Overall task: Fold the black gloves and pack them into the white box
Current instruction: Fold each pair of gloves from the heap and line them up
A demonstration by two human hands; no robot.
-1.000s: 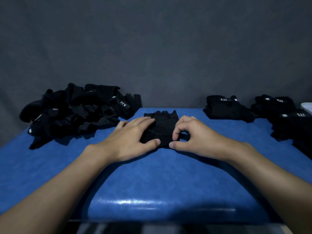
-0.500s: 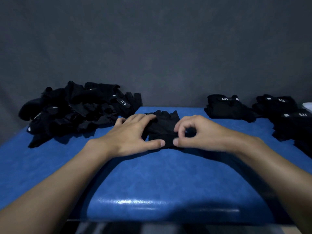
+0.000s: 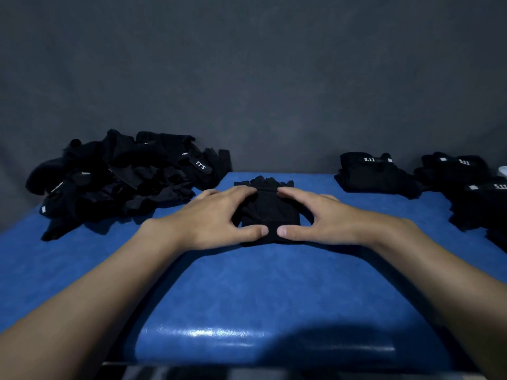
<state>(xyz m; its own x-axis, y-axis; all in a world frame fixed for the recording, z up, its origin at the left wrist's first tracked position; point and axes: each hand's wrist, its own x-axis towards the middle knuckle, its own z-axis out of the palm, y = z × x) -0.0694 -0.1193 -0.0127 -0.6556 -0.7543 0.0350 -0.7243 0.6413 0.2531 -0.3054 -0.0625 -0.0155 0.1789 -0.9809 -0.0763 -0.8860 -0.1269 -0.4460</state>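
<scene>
A black glove (image 3: 267, 208) lies flat in the middle of the blue table (image 3: 247, 292), its short finger ends pointing away from me. My left hand (image 3: 216, 215) holds its left side, fingers on the far edge and thumb on the near edge. My right hand (image 3: 318, 215) mirrors this on the right side. Both thumbs nearly meet at the glove's near edge. Only a white sliver of the box (image 3: 503, 171) shows at the right frame edge.
A loose heap of black gloves (image 3: 120, 182) fills the far left of the table. Folded black gloves with 5.11 labels sit at the far right in separate piles (image 3: 375, 174) (image 3: 477, 193). A dark grey wall stands behind.
My right hand has uncurled from a pinch and spread over the glove's right side. My left hand has shifted so both hands frame the glove evenly.
</scene>
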